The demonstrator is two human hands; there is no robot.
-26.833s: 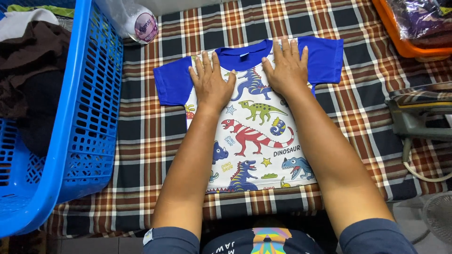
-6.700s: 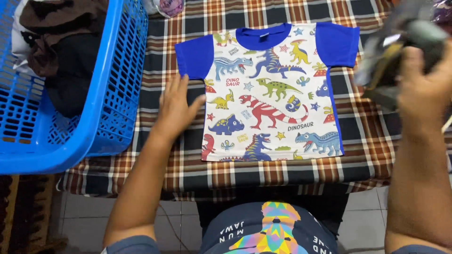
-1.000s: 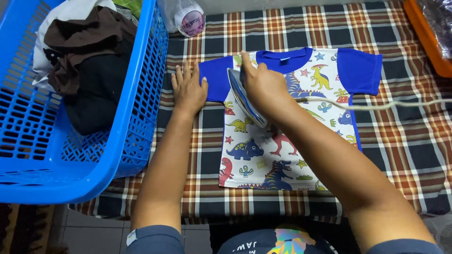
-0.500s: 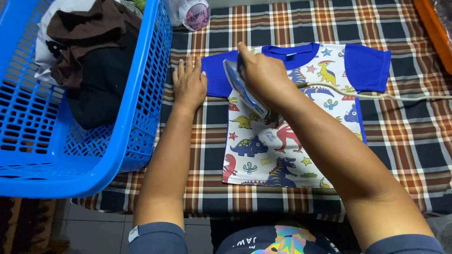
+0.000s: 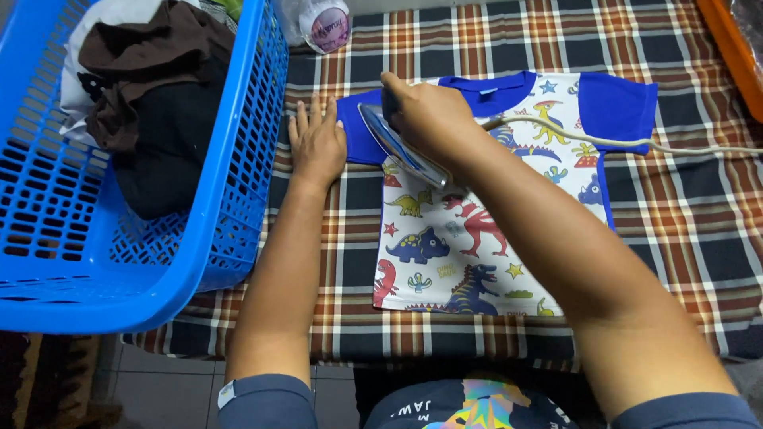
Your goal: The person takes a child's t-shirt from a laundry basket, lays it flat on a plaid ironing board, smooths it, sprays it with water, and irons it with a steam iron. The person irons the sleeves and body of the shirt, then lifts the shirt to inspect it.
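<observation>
A small white T-shirt point(image 5: 477, 238) with dinosaur prints and blue sleeves lies flat on a plaid cloth point(image 5: 699, 230). My right hand point(image 5: 429, 115) is closed around the handle of a clothes iron point(image 5: 401, 149), whose metal sole is tilted up over the shirt's left shoulder. The iron's pale cord point(image 5: 636, 144) runs off to the right across the shirt. My left hand point(image 5: 316, 143) lies flat, fingers spread, on the edge of the blue left sleeve and the cloth beside it.
A blue plastic laundry basket point(image 5: 230, 206) with dark and white clothes stands at the left, close to my left arm. A clear plastic container point(image 5: 322, 22) sits at the top. An orange basket edge point(image 5: 731, 40) shows at the upper right.
Since 6.7 s ago my right hand brought the iron onto the shirt. Over the last second the iron and both hands stayed at the left shoulder, shifting only slightly.
</observation>
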